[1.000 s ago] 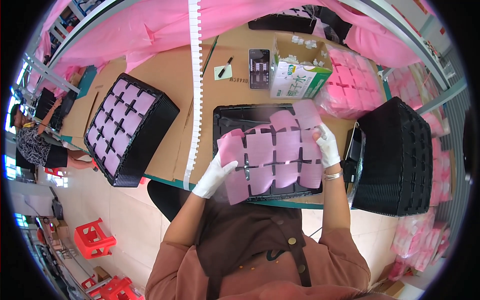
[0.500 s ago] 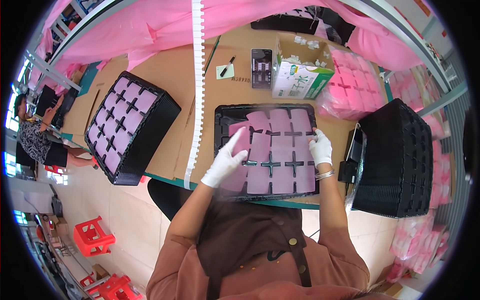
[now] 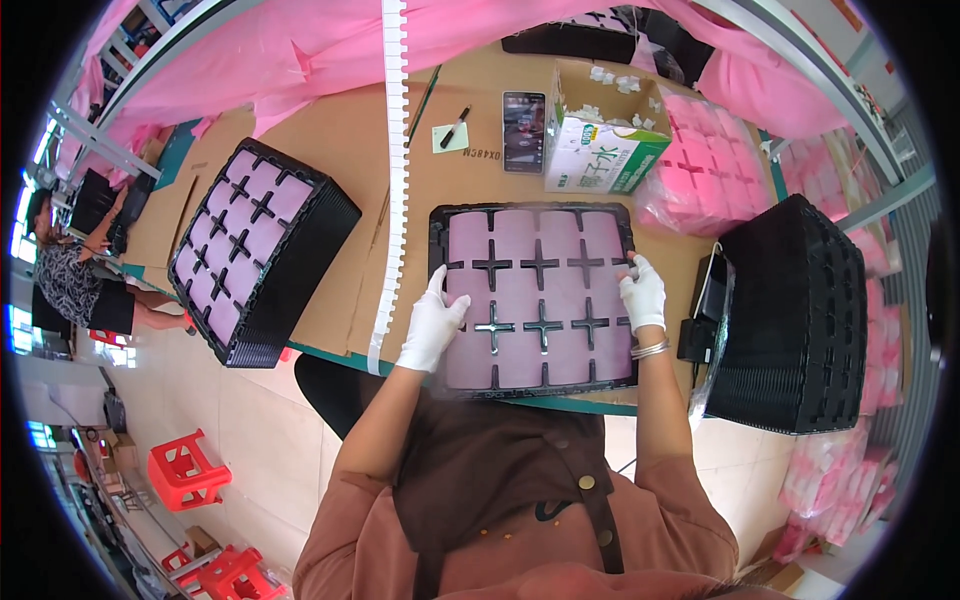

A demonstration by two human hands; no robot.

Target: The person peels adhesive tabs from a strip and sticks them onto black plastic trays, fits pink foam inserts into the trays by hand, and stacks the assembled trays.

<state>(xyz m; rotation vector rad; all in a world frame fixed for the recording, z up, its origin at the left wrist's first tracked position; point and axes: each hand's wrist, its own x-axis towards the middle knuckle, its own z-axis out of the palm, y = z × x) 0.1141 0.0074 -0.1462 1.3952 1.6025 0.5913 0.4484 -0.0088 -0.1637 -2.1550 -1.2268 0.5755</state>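
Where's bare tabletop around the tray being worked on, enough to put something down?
Bare cardboard lies between the white notched strip and the left tray stack, and above the front tray near the marker. Right side is crowded: carton, pink bags, black tray stack. Both gloved hands, left, right, press the pink sheet.

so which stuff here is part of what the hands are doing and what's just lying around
In use:
left gloved hand
right gloved hand
pink cut-out sheet
black moulded tray

Lying about:
black marker pen
dark smartphone
open green-and-white carton
stack of black trays
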